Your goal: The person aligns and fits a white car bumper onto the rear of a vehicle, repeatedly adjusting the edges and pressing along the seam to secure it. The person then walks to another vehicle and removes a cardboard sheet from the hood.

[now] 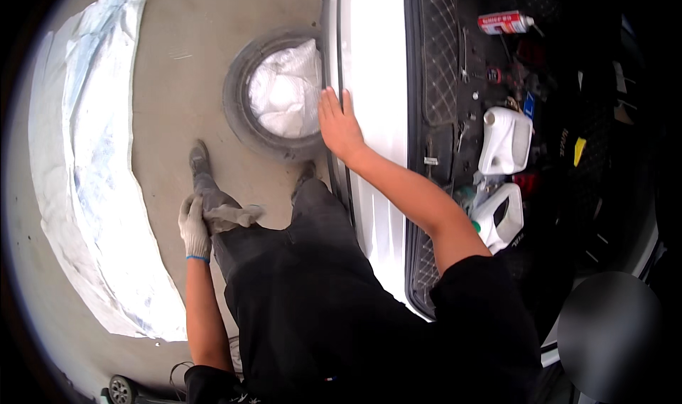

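My left hand (193, 230) wears a white knit work glove with a blue cuff edge and hangs beside my left thigh. A loose, limp pale work glove (231, 216) reaches from its fingers across my trouser leg, and the hand is closed on it. Bare, my right hand (341, 127) rests with fingers stretched out on the outer edge of a white car's rear bumper (376, 70). Just beyond those fingers a tyre (238, 105) lies flat on the floor, with a white plastic sack (285, 95) inside its ring.
The car's open boot, at right, has a quilted liner (439, 77). In it are a red-and-white spray can (506, 23), a white jug (506, 141), a second white jug (499, 218) and a spanner (464, 56). A crumpled white sheet (106, 169) covers the floor at left.
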The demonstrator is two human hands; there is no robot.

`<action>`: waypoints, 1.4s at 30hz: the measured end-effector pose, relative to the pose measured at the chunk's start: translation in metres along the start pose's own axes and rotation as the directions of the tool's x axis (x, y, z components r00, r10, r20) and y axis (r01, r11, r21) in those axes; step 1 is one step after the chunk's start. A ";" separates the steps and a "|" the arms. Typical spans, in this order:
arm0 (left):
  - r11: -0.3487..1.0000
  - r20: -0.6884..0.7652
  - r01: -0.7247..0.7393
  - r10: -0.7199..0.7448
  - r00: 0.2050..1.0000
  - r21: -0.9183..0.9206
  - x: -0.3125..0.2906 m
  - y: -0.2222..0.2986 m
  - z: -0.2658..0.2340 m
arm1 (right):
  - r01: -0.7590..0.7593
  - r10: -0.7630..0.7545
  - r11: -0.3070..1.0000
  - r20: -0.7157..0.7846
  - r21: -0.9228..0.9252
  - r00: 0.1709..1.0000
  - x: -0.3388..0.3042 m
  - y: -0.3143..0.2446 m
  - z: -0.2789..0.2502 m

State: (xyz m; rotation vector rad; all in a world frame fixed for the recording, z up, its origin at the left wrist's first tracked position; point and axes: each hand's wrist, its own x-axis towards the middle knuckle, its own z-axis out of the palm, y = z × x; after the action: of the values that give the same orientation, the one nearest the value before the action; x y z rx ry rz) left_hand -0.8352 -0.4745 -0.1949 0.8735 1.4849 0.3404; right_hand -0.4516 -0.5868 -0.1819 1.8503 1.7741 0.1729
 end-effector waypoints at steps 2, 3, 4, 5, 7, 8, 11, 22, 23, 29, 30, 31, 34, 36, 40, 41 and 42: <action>0.996 -0.027 0.077 -0.078 0.997 -0.053 -0.005 -0.002 -0.018 | -0.017 0.016 0.999 0.038 0.030 0.999 0.000 0.001 0.001; 0.995 -0.039 0.090 -0.092 0.995 -0.038 -0.004 -0.003 -0.026 | -0.031 0.027 0.997 0.059 0.066 0.998 -0.006 -0.003 0.000; 0.994 -0.050 0.102 -0.103 0.993 -0.029 -0.003 -0.004 -0.028 | -0.047 0.042 0.992 0.051 0.120 0.998 -0.005 -0.002 -0.003; 0.994 -0.051 0.102 -0.103 0.993 -0.028 -0.004 0.000 -0.026 | -0.063 0.061 0.977 0.016 0.203 0.998 0.000 0.001 -0.006; 0.996 -0.087 0.081 -0.083 0.993 -0.028 0.002 -0.017 -0.026 | -0.075 0.112 0.914 -0.072 0.399 0.991 0.014 0.011 -0.028; 0.997 -0.107 0.061 -0.065 0.992 -0.036 0.004 -0.019 -0.022 | -0.081 0.164 0.893 -0.152 0.444 0.975 0.024 0.021 -0.041; 0.987 -0.002 0.132 -0.133 0.991 -0.092 0.003 -0.010 -0.004 | -0.067 0.314 0.824 -0.353 0.563 0.882 0.051 0.054 -0.065; 0.985 0.121 0.083 -0.102 0.987 0.152 0.030 0.059 -0.019 | -0.308 0.472 0.749 -0.147 0.587 0.869 0.038 0.114 -0.002; 0.983 0.150 0.094 -0.118 0.982 0.160 0.036 0.071 -0.026 | -0.322 0.482 0.739 -0.129 0.592 0.867 0.041 0.109 -0.007; 0.959 0.238 0.162 -0.217 0.947 0.233 0.073 0.168 -0.028 | -0.325 0.465 0.749 -0.109 0.577 0.878 0.033 0.118 -0.005; 0.950 0.290 0.125 -0.210 0.934 0.285 0.092 0.157 -0.040 | -0.339 0.455 0.757 -0.078 0.559 0.887 0.026 0.124 -0.007; 0.956 0.301 0.059 -0.149 0.942 0.287 0.098 0.167 -0.034 | -0.334 0.467 0.758 -0.108 0.560 0.878 0.030 0.122 -0.005; 0.922 0.378 -0.012 -0.147 0.914 0.388 0.089 0.217 -0.008 | -0.396 0.565 0.692 -0.111 0.604 0.817 0.030 0.115 -0.014; 0.882 0.494 -0.193 -0.051 0.868 0.430 0.100 0.221 0.005 | -0.468 0.677 0.598 -0.097 0.651 0.730 0.030 0.097 -0.015; 0.735 0.637 -0.461 0.051 0.769 0.498 0.115 0.241 0.052 | -0.625 0.911 0.306 -0.030 0.718 0.412 0.015 0.031 -0.037; 0.672 0.686 -0.527 0.041 0.727 0.520 0.102 0.257 0.067 | -0.667 0.943 0.230 0.007 0.709 0.333 0.000 0.010 -0.038; 0.611 0.741 -0.605 0.044 0.670 0.511 0.083 0.276 0.098 | -0.701 0.969 0.160 0.025 0.695 0.246 -0.013 -0.005 -0.040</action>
State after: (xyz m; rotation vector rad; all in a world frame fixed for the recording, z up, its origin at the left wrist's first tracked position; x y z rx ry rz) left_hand -0.6482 -0.2632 -0.0796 1.7517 0.6862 -0.3373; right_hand -0.4753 -0.5871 -0.1474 3.4176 0.6044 0.5758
